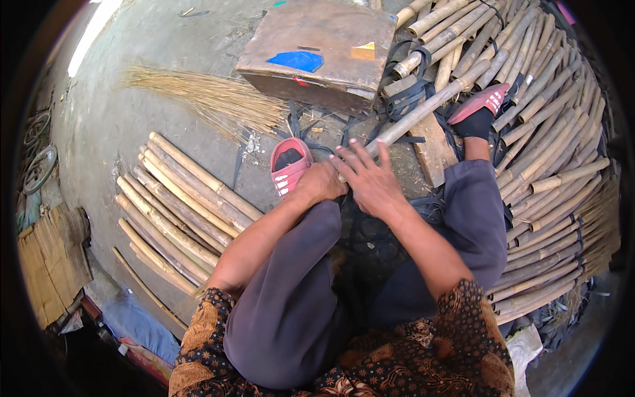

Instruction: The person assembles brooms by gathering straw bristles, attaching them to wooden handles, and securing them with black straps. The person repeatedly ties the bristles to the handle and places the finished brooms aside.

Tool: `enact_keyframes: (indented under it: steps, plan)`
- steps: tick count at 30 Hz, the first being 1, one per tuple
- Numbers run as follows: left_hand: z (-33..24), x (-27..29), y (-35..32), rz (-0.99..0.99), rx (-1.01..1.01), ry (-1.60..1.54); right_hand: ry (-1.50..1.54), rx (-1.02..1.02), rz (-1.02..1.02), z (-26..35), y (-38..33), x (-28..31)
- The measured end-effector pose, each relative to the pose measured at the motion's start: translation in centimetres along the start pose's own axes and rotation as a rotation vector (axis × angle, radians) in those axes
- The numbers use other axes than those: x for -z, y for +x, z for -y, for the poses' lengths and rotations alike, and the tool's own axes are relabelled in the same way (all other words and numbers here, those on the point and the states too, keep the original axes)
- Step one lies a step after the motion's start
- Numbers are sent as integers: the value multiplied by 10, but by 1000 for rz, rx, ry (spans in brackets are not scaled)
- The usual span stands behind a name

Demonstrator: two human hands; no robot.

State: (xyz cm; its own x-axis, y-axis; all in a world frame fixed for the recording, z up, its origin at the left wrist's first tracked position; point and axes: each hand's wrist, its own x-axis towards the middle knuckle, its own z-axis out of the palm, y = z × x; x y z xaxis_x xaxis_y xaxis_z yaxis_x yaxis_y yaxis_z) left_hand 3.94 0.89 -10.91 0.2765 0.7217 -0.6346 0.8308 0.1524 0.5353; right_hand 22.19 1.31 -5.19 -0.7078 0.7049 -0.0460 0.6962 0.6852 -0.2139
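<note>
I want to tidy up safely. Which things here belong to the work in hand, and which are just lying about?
Likely the job's:
bamboo pole, at the left hand and right hand
bamboo pile at right, similar pieces
bamboo row at left, likewise

Likely just lying about:
blue cloth, lower left
tan slab, far left

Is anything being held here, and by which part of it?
A bamboo pole: the left hand appears closed around its near end. The right hand is over the pole, fingers spread; whether it touches cannot be told.
</note>
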Motion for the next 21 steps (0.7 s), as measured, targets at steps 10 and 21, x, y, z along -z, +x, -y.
enact_keyframes:
  steps: [10,21]
  plan:
    - [9,1,-12,6,-36,-102,36,232,24,-27,35,-53]
    - [-1,23,-12,-89,123,86,48,71,-235,-39,22,-4]
